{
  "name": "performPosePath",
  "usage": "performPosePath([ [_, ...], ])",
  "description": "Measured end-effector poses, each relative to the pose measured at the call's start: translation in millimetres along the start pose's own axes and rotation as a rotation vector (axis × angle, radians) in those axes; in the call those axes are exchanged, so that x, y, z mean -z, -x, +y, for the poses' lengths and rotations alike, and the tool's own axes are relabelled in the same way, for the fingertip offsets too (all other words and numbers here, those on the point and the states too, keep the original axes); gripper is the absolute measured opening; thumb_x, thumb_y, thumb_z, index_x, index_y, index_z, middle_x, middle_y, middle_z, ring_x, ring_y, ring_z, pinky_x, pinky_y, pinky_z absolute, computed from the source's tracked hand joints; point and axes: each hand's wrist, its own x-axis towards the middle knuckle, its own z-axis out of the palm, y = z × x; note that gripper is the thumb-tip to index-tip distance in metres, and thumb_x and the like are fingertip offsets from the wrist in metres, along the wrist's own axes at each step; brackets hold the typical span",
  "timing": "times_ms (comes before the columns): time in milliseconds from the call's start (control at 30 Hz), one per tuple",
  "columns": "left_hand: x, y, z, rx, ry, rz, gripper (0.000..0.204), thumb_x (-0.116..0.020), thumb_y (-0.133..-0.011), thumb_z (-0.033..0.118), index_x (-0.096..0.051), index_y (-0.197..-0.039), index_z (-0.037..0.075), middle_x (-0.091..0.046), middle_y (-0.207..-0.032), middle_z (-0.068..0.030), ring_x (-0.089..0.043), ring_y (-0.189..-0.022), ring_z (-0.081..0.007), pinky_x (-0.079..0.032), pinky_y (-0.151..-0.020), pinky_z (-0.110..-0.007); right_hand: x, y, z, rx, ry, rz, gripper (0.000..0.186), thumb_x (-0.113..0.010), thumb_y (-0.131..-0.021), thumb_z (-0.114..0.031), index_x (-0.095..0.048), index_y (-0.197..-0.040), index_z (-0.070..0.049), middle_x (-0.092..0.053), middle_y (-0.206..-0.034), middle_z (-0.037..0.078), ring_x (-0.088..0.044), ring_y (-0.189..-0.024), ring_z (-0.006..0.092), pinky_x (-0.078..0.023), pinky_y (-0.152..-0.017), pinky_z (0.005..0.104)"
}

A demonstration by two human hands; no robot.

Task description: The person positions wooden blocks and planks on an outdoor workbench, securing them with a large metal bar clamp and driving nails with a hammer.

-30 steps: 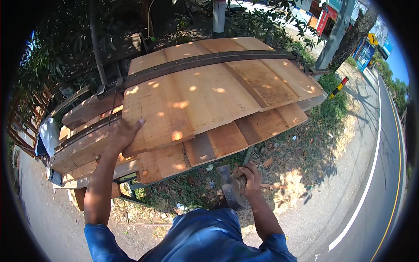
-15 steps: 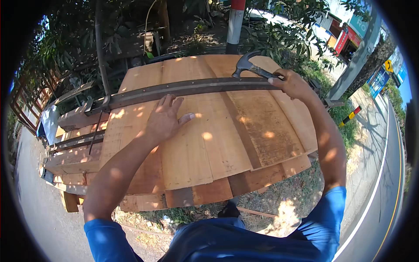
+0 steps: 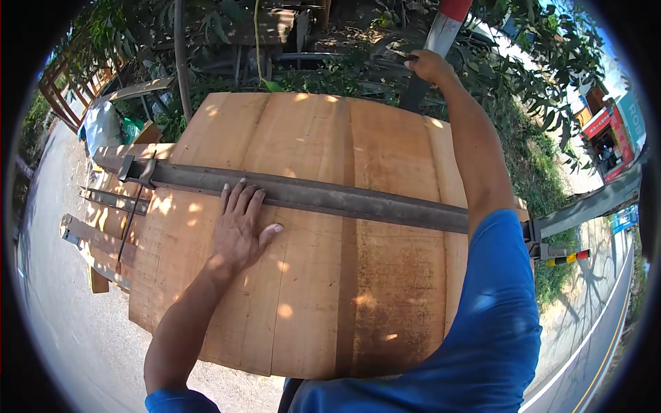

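My left hand (image 3: 241,230) lies with fingers spread on the glued-up wooden panel (image 3: 310,275), its fingertips on the long dark metal bar clamp (image 3: 330,197) that crosses the boards. My right hand (image 3: 432,67) is raised beyond the panel's far edge, closed around the handle of a claw hammer (image 3: 394,52). The hammer's head is hard to make out against the dark leaves. At the clamp's left end a metal jaw (image 3: 148,172) stands by the panel's edge; its right end (image 3: 533,237) reaches past the boards.
A red-and-white post (image 3: 444,33) rises just behind my right hand. Timber beams and another clamp bar (image 3: 113,200) stick out left of the panel. Leafy branches (image 3: 509,89) hang at the far right, and a road (image 3: 592,344) runs along the right.
My right hand has lifted the hammer away from the clamp, up and toward the far side. The view has shifted closer over the panel. My left hand stays on the boards by the bar.
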Motion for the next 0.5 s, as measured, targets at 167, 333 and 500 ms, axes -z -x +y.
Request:
performPosePath([
  [167, -1, -14, 7, -0.021, 0.032, 0.008, 0.082, -0.05, -0.089, 0.065, -0.048, -0.131, -0.005, -0.048, -0.135, -0.0243, -0.033, -0.14, -0.0421, -0.018, -0.119, -0.057, -68, -83, 37, -0.228, -0.373, 0.22, 0.054, -0.053, -0.098, -0.044, -0.053, -0.142, -0.013, -0.07, -0.105, 0.021, -0.068, -0.07, 0.0276, -0.054, -0.058, 0.0384],
  [333, -3, -4, -1, 0.028, -0.003, -0.029, 0.083, -0.056, -0.085, 0.066, -0.049, -0.131, -0.003, -0.048, -0.134, -0.0223, -0.033, -0.14, -0.0407, -0.018, -0.12, -0.056, -108, -73, -22, 0.185, -0.026, -0.393, 0.046, -0.056, -0.099, -0.035, -0.056, -0.139, -0.013, -0.064, -0.075, 0.013, -0.057, -0.055, 0.0211, -0.048, -0.051, 0.0407],
  [500, -2, -14, 1, 0.008, -0.01, -0.002, 0.084, -0.053, -0.086, 0.068, -0.049, -0.131, -0.003, -0.048, -0.134, -0.0226, -0.033, -0.14, -0.0416, -0.019, -0.119, -0.057, -102, -100, 0, 0.216, 0.239, 0.189, 0.047, -0.051, -0.099, -0.041, -0.057, -0.138, -0.015, -0.07, -0.106, 0.02, -0.068, -0.097, 0.0347, -0.054, -0.084, 0.0491],
])
